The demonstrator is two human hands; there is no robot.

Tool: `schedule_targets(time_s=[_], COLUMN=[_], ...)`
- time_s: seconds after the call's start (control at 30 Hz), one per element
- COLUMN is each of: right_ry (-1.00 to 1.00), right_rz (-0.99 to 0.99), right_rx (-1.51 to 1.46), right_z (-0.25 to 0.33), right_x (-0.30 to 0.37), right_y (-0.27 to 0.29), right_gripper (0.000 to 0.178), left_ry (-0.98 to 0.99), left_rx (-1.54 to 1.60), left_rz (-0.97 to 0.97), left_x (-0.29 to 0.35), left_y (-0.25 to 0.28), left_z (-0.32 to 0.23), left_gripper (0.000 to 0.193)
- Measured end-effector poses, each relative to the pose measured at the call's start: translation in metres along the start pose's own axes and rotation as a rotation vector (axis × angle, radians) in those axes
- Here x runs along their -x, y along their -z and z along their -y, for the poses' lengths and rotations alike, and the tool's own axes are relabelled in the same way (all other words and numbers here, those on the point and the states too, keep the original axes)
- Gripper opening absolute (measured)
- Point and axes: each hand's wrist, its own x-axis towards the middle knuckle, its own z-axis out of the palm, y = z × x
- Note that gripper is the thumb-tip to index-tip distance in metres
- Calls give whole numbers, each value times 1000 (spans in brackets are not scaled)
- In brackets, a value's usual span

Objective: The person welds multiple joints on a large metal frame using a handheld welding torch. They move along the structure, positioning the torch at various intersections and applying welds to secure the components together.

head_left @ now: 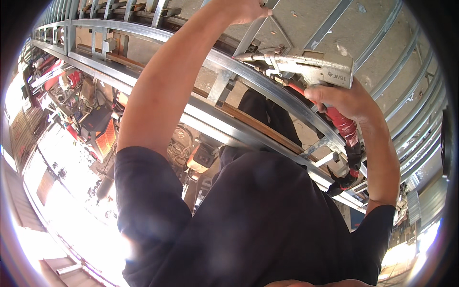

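A welding gun (306,64) with a silver-grey body and red handle is in my right hand (337,100), whose fingers wrap round the grip. Its slim nozzle points left, and the tip is close to a joint where a crossbar meets a long metal rail (287,98). Whether the tip touches the metal cannot be made out. A taped red cable (349,134) hangs from the handle beside my right forearm. Reaching to the upper edge, my left hand (245,10) is closed over a metal crossbar (256,31); part of its fingers is hidden.
Parallel metal bars (330,24) span the upper right over a grey floor. More galvanised framing (110,45) runs to the upper left. Below the rail at left lie coiled cable (179,146), an orange-and-black machine (201,157) and cluttered tools. Strong sunlight washes out the lower left.
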Motion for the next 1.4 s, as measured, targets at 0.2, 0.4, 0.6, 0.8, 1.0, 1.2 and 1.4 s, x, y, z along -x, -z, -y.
schedule_targets(time_s=[0.2, 0.4, 0.6, 0.8, 1.0, 1.2, 1.4], right_ry=[25, -33, -41, -6, -70, -61, -41], right_rz=[9, 10, 7, -5, 13, 13, 32], right_rx=[16, 7, 26, 91, 45, 24, 72], right_z=[2, 5, 7, 1, 7, 2, -2], right_x=[1, 0, 1, -1, 4, 5, 5], right_y=[-3, -2, -4, 0, 0, 2, 6], right_gripper=[39, 39, 40, 44, 50, 46, 39], left_ry=[-25, -11, 12, 27, 41, 48, 69], left_rx=[29, 37, 53, 59, 67, 70, 75], left_rz=[45, 40, 37, 30, 25, 24, 22], left_x=[1, 0, 1, 0, 2, 1, 3], left_y=[1, 2, 2, 2, 3, 4, 4], left_z=[-2, -3, -5, -5, -5, -6, -5], left_gripper=[37, 37, 37, 37, 36, 36, 36])
